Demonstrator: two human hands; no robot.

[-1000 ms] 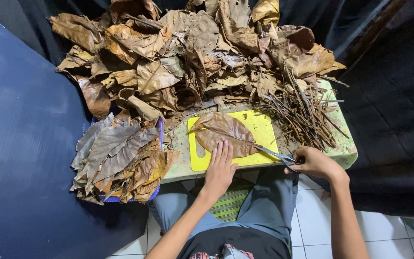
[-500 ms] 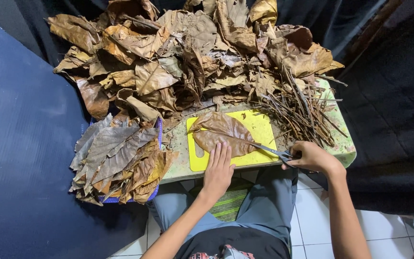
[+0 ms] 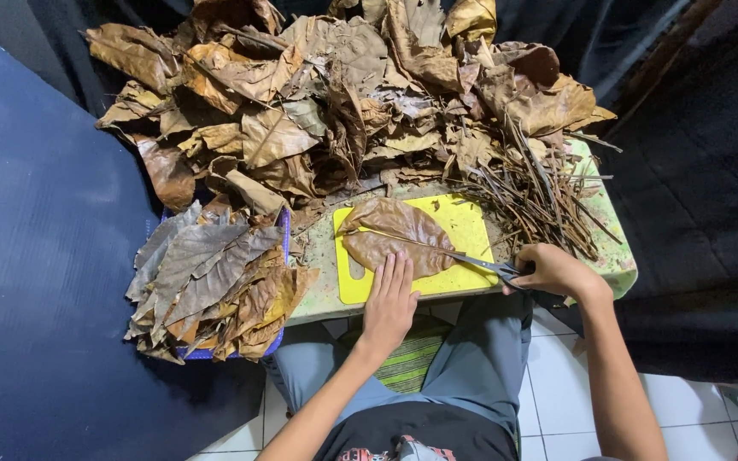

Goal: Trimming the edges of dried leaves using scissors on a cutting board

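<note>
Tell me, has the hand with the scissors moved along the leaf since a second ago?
Barely. The right hand holds the scissors by the near right corner of the yellow cutting board, as before; any shift is too small to tell.

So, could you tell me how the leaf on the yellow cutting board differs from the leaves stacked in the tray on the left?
The single leaf lies alone, pinned by the left hand, with the scissors in the right hand at its midrib. The stacked leaves overlap in a pile, untouched, some greyer. Both are dry, brown and flat.
</note>
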